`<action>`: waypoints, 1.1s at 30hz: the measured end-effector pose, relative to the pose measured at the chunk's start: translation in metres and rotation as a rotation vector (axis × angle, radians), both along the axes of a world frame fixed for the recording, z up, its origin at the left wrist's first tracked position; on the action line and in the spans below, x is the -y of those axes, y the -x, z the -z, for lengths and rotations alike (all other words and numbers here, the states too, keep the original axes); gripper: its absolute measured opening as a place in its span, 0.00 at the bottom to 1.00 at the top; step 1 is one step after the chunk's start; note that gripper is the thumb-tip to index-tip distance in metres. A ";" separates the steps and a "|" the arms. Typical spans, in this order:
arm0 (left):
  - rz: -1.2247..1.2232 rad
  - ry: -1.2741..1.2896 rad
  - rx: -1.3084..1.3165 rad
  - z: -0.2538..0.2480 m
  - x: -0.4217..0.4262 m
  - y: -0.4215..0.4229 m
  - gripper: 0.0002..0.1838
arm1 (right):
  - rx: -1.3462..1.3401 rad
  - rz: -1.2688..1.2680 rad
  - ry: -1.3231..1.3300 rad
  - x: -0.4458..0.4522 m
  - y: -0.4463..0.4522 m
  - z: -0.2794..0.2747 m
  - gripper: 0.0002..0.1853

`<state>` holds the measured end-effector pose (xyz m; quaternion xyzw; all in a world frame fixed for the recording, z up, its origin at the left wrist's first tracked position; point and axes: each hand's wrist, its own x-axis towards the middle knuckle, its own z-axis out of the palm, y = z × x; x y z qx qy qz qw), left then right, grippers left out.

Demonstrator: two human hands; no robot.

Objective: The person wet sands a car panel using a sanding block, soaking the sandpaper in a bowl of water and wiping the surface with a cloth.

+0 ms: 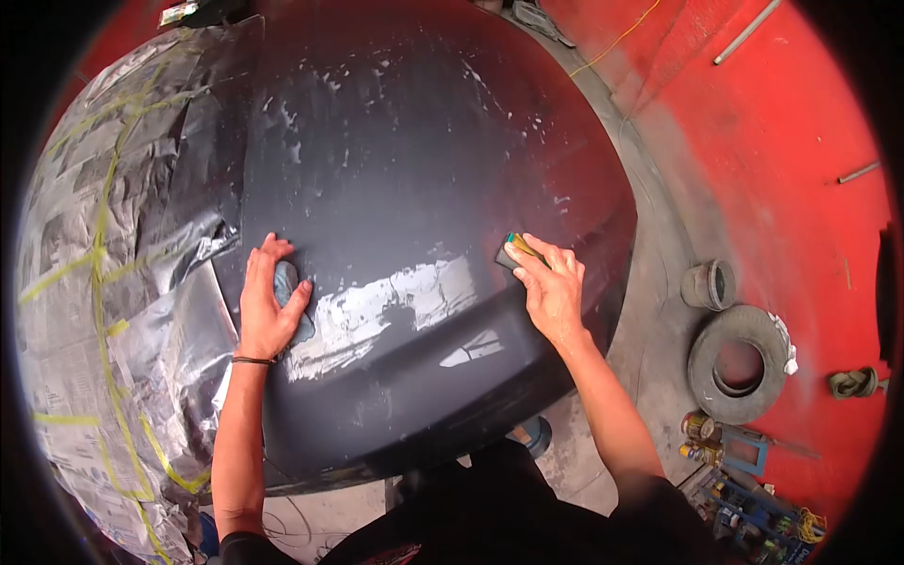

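Note:
A dark grey car hood (377, 169), wet and shiny in places, spreads out in front of me. On its left side my left hand (267, 306) presses a crumpled blue-grey cloth (286, 282) against the surface, the cloth showing between thumb and fingers. Toward the right edge, my right hand (549, 278) grips a small sanding block (507, 252) with a dark sheet at its face and green and yellow at its top. The block's underside is hidden. A bright wet reflection lies on the hood between my hands.
Masking paper (75, 245) with yellow tape covers the car part on the left. To the right, a tire (702, 367) and a bucket (708, 284) stand on the floor by a red wall (782, 151). Cans (698, 426) and a blue rack of tools (753, 518) sit lower right.

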<state>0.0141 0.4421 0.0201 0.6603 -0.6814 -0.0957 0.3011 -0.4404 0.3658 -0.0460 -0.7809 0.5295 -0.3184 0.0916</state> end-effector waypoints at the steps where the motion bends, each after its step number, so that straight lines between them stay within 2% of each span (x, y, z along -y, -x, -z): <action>1: 0.020 0.002 0.050 0.003 0.005 -0.002 0.30 | 0.001 -0.020 0.007 0.015 0.004 0.001 0.23; 7: -0.039 -0.044 0.057 0.001 0.007 0.007 0.26 | 0.005 0.088 0.015 0.227 -0.016 0.017 0.20; 11: -0.036 -0.058 0.047 -0.004 0.009 0.005 0.23 | 0.048 -0.036 0.031 0.202 -0.001 0.022 0.20; 13: -0.046 -0.074 0.048 -0.005 0.008 0.007 0.22 | 0.027 -0.082 0.008 0.184 0.001 0.015 0.24; 15: -0.057 -0.101 0.062 -0.009 0.011 0.010 0.22 | 0.020 -0.162 0.023 0.210 0.000 0.014 0.24; 20: -0.074 -0.103 0.071 -0.009 0.015 0.010 0.19 | -0.052 -0.131 0.037 0.380 -0.072 0.019 0.20; 23: -0.084 -0.123 0.042 -0.013 0.017 0.012 0.19 | -0.046 -0.094 -0.003 0.447 -0.102 0.013 0.20; 26: -0.084 -0.125 0.024 -0.011 0.011 0.014 0.19 | 0.044 -0.156 -0.008 0.450 -0.097 0.029 0.20; 29: -0.086 -0.110 0.044 -0.012 0.016 0.011 0.19 | -0.033 -0.233 0.033 0.390 -0.086 0.018 0.21; 31: -0.080 -0.117 0.046 -0.014 0.018 0.010 0.19 | -0.051 -0.236 0.026 0.390 -0.088 0.013 0.21; 33: -0.072 -0.121 0.046 -0.014 0.018 0.009 0.20 | -0.121 -0.149 0.105 0.428 -0.112 0.016 0.20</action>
